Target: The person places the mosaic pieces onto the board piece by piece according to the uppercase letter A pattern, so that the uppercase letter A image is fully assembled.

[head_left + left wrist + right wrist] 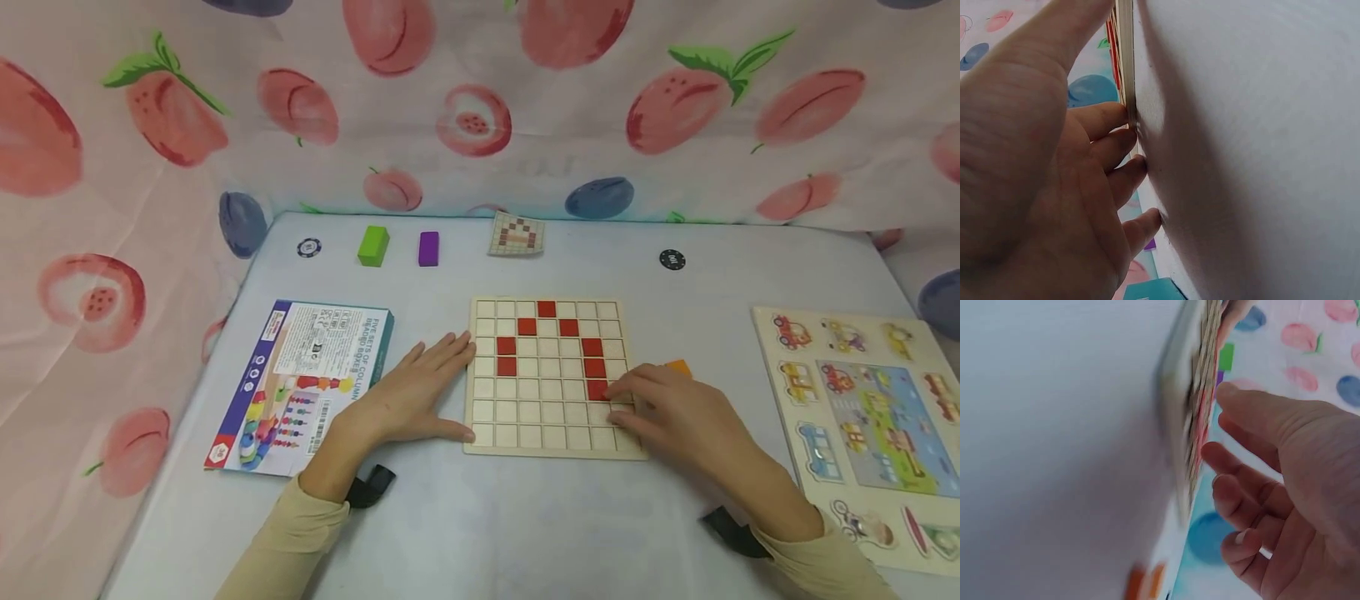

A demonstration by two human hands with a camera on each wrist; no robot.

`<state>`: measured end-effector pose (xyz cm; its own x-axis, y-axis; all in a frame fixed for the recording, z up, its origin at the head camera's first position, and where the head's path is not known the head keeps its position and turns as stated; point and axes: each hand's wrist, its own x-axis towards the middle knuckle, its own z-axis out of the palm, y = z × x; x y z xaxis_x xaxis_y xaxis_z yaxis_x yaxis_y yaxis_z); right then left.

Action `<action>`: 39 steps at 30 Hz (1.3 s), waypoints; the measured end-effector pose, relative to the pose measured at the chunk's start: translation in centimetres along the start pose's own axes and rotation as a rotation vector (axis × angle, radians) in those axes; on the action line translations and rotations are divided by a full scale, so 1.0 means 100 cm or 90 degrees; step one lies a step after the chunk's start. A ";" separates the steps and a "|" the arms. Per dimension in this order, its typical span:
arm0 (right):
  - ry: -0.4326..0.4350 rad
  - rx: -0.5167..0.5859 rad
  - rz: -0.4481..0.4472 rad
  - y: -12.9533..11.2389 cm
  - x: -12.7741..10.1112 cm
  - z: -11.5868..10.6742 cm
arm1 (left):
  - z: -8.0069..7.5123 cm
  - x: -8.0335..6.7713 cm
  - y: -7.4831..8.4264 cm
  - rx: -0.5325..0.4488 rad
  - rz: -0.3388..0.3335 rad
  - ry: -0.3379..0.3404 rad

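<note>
A wooden grid board [529, 435] lies on the table with several red square tiles in its cells, stepping down from the top row on both sides. My left hand [420, 392] rests at the board's left edge, fingers and thumb spread and touching it. In the left wrist view, its fingertips meet the board's side [1127, 62]. Over the board's right edge, my right hand [675, 412] has its fingertips at the lowest red tile [597, 390] of the right column. The right wrist view shows the thumb and index finger [1216, 453] apart, with nothing visible between them.
Behind the board lie a small pattern card [516, 235], a green block [372, 247], a purple block [428, 249] and two round chips. A printed box [330, 342] is at left, a vehicle puzzle [772, 358] at right. An orange piece [679, 367] sits behind my right hand.
</note>
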<state>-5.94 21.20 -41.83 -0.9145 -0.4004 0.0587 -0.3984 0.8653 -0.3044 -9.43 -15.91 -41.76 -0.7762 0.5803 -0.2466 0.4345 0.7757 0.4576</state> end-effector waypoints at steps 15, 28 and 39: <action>-0.016 -0.068 0.149 0.039 -0.071 -0.011 | 0.002 0.000 -0.003 0.004 -0.006 0.002; -0.051 -0.099 0.183 0.060 -0.101 -0.016 | 0.003 0.001 -0.003 0.006 0.003 0.004; -0.095 -0.077 0.195 0.065 -0.104 -0.019 | 0.000 -0.001 0.000 0.005 -0.001 0.002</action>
<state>0.89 31.55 -42.65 -0.9758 -0.1484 -0.1606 -0.1205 0.9778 -0.1715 -9.41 -15.99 -41.74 -0.7780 0.5785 -0.2452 0.4367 0.7784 0.4510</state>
